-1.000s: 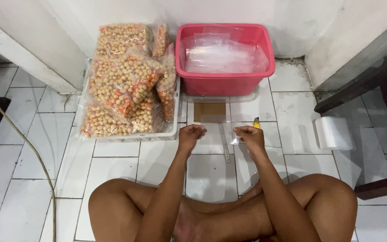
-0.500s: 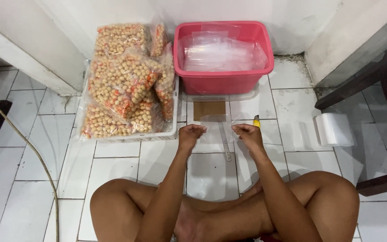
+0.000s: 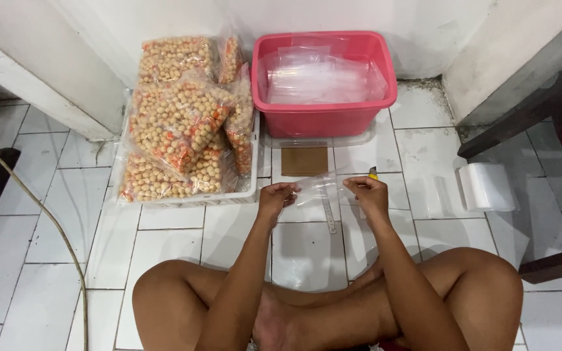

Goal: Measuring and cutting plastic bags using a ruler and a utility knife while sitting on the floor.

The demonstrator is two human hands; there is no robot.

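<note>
I sit cross-legged on a white tiled floor. My left hand [image 3: 276, 195] and my right hand [image 3: 367, 192] pinch the two ends of a clear plastic bag [image 3: 320, 186], held stretched between them just above the floor. Under the bag lies a metal ruler [image 3: 328, 214]. A yellow-tipped cutter [image 3: 373, 173] peeks out just beyond my right hand. A brown cardboard square [image 3: 304, 161] lies on the floor ahead of my hands.
A pink tub [image 3: 325, 117] holding clear plastic bags stands ahead by the wall. Left of it a white tray [image 3: 190, 198] is piled with bags of round tan snacks [image 3: 180, 117]. A roll of clear plastic [image 3: 486, 187] lies at right, near dark furniture legs [image 3: 554, 263]. A cord [image 3: 40, 218] runs along the left.
My hands have drawn slightly apart, and the clear bag is now stretched between them. The rest has stayed put.
</note>
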